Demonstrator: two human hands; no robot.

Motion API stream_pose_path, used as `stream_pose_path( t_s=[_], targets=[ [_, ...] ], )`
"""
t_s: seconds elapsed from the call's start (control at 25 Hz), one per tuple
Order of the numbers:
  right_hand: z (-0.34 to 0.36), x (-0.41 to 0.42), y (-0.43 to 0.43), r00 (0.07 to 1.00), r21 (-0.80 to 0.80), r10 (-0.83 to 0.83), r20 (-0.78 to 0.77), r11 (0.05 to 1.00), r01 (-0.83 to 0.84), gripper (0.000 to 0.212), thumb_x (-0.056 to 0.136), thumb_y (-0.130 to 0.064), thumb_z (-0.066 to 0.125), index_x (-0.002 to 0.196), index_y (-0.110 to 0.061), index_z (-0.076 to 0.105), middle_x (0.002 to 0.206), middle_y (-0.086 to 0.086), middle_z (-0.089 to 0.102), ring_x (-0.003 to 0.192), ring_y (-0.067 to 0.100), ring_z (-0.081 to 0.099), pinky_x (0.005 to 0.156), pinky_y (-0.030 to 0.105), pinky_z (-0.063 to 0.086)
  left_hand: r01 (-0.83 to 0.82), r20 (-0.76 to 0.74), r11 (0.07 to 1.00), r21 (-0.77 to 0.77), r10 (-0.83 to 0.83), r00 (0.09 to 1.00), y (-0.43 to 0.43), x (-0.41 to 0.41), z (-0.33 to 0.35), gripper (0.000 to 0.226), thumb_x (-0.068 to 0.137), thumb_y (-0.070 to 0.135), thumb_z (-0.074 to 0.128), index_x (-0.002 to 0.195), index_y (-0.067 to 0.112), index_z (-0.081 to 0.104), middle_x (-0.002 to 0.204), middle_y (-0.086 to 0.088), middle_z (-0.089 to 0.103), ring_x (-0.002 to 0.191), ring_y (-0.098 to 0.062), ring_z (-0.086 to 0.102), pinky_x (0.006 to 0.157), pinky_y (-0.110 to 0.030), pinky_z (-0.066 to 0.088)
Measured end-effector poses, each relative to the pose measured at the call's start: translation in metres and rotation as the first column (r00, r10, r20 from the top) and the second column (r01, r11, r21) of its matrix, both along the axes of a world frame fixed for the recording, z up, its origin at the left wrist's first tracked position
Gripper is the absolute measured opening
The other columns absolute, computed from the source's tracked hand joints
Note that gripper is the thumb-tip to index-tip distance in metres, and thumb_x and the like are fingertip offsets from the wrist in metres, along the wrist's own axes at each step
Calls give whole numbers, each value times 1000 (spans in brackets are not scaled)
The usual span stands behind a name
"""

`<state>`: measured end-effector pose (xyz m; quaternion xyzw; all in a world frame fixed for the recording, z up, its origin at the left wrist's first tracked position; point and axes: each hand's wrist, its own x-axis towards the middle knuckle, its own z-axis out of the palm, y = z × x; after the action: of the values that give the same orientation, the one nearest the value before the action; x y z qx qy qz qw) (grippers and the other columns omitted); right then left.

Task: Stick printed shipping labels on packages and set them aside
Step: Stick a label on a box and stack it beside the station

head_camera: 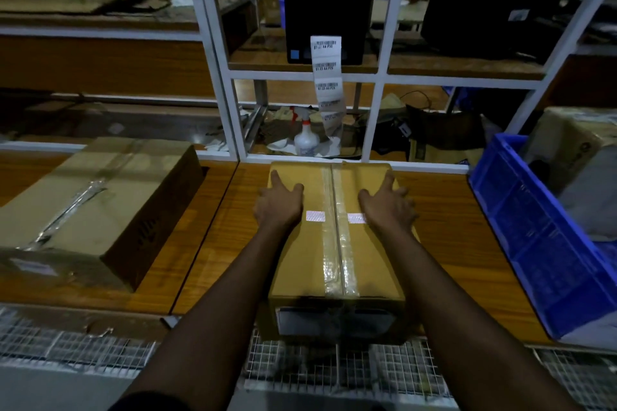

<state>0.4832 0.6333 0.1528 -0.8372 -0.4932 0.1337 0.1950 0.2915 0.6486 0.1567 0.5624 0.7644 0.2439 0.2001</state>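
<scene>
1. A tan cardboard box (367, 264), sealed with clear tape down its middle, lies lengthwise on the brown wooden table (444, 237), its near end at the front edge.
2. The left hand (278, 205) rests on the box's left top edge, fingers spread wide.
3. The right hand (387, 208) mirrors it on the right edge, also splayed (outer fingers drop over the side).
4. Behind, a strip of white printed labels (326, 77) hangs from a black label printer (325, 17).
5. A blue plastic crate (541, 243) stands to the right.
</scene>
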Motion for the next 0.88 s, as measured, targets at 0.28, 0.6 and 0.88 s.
stream_pose_path(
  t_s=[0.28,0.6,0.88],
  targets=[
    [1,16,-40,921,112,-53,-386,988,104,75,83,-61,40,148,-28,23,135,13,52,118,39,51,99,54,42,-63,460,997,-49,78,885,-28,-23,3,44,93,48,42,117,15,59,98,-3,61,90,-23,59,85,-41,51],
    [69,22,-57,857,556,127,-499,806,204,59,97,-47,43,151,-24,29,149,10,37,130,31,40,98,45,39,21,376,897,442,-206,903,-45,-45,64,51,99,38,35,147,21,35,136,-10,46,116,-25,47,86,-27,34],
    [68,5,-87,864,622,87,-496,730,283,57,96,-48,43,141,-13,44,137,18,41,116,34,47,69,30,32,-55,454,902,429,-162,876,-82,-51,59,41,103,31,37,144,30,41,134,-13,40,115,-21,41,86,-27,29]
  ],
)
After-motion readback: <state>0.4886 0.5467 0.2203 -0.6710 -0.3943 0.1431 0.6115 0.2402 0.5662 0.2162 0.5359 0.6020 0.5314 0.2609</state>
